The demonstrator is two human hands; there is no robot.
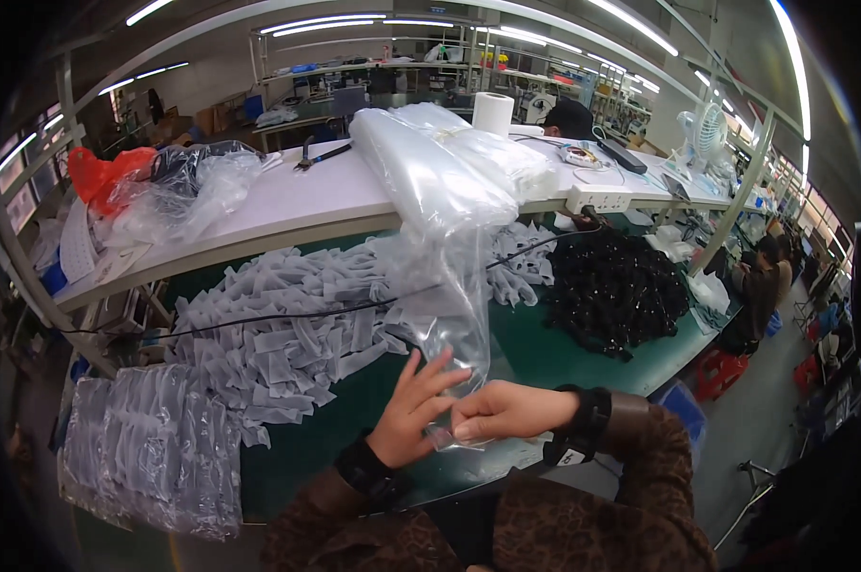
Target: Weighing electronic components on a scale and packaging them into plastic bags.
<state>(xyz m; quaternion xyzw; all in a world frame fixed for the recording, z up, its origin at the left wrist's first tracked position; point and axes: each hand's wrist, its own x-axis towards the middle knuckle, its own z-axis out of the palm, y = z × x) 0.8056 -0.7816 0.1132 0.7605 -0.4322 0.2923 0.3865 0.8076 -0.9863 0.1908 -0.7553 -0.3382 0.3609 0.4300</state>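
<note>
Left hand [413, 412]: reaching in with fingers spread wide, fingertips touching the lower end of a clear plastic bag [449, 315], not closing around it.
Right hand [508, 410]: pinching the bag's bottom edge between thumb and fingers, grip closing on the film, a black wristband showing at the cuff.
Clear plastic bag: hanging down from the stack on the upper shelf, trailing over the green bench [545, 353] to the hands at the near edge.
Bag stack [440, 157]: lying on the white shelf [297, 195], directly above the bag being handled.
Grey strips [278, 329]: heaping up across the bench just left of the hands, a thin black cable [259, 319] running over them.
Black pile [613, 291]: sitting on the bench to the right, well apart from the hands.
Filled clear packets [154, 448]: stacking at the bench's near left corner.
White shelf extras: crumpled film and an orange bag [106, 176] at the left, a paper roll [493, 112] behind the stack, a white power strip [599, 198] at the shelf edge.
Background: another person [759, 281] sitting at the far right beside a small white fan [707, 133].
</note>
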